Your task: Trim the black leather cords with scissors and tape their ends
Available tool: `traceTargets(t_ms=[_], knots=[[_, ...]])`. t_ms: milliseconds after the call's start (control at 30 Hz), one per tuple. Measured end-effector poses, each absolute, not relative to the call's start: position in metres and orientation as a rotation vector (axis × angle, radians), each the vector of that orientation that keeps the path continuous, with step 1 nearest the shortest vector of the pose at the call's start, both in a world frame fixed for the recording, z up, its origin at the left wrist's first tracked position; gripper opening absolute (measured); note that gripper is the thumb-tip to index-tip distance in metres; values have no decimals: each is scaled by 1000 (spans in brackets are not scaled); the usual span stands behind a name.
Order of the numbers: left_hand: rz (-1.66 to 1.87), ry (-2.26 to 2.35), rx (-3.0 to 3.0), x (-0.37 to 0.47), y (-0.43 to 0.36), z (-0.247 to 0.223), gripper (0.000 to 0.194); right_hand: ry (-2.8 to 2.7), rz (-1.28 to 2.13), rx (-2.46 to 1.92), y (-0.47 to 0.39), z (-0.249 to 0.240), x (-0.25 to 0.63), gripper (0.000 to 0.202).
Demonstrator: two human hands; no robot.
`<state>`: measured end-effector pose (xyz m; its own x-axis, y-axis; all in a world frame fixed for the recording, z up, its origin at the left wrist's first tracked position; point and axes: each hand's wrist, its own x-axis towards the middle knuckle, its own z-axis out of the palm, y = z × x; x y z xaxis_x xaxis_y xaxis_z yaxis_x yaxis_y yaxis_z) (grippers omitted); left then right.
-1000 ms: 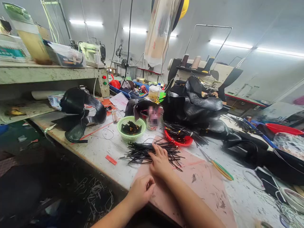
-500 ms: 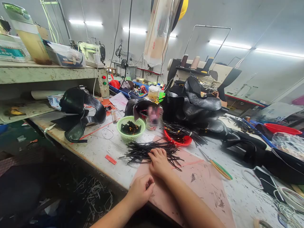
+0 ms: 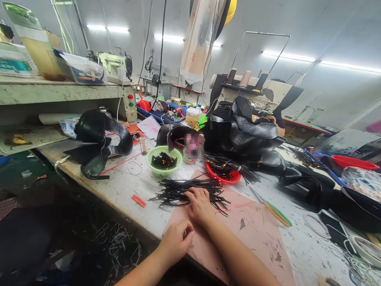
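Observation:
A loose pile of thin black straps (image 3: pixel 175 188) lies on the table, across the back edge of a pink sheet (image 3: pixel 238 234). My right hand (image 3: pixel 200 204) is on the near side of this pile, its fingers bent down and closed among the straps; the fingertips are partly hidden. Closer to me, at the table's front edge, my left hand (image 3: pixel 177 240) is curled with thumb and fingers together. Whatever it may hold cannot be made out. Behind the pile stand a green basket (image 3: pixel 162 172) with small black pieces and a red bowl (image 3: pixel 230 178) with more black straps laid over it.
Scissors (image 3: pixel 276 213) with green and yellow handles lie to the right. A small red piece (image 3: pixel 139 201) is left of the straps. Black leather-like parts (image 3: pixel 247 131) are heaped at the back, near a sewing machine (image 3: pixel 235 93). Rolls of tape (image 3: pixel 367 248) sit at far right.
My right hand's fingers have shifted slightly toward me on the straps. My left hand stays almost still, curled at the table's edge.

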<state>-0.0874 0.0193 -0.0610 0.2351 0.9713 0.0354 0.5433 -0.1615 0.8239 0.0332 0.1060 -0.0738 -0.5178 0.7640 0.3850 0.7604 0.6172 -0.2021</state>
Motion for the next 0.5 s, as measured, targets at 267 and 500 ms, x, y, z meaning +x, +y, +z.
traceTargets(t_ms=[267, 500], knots=[[781, 1390, 1818, -88, 19, -61, 11, -2418, -4, -1228, 106, -74, 34, 30], [760, 1399, 1821, -88, 20, -59, 12, -2441, 17, -1208, 107, -74, 34, 31]])
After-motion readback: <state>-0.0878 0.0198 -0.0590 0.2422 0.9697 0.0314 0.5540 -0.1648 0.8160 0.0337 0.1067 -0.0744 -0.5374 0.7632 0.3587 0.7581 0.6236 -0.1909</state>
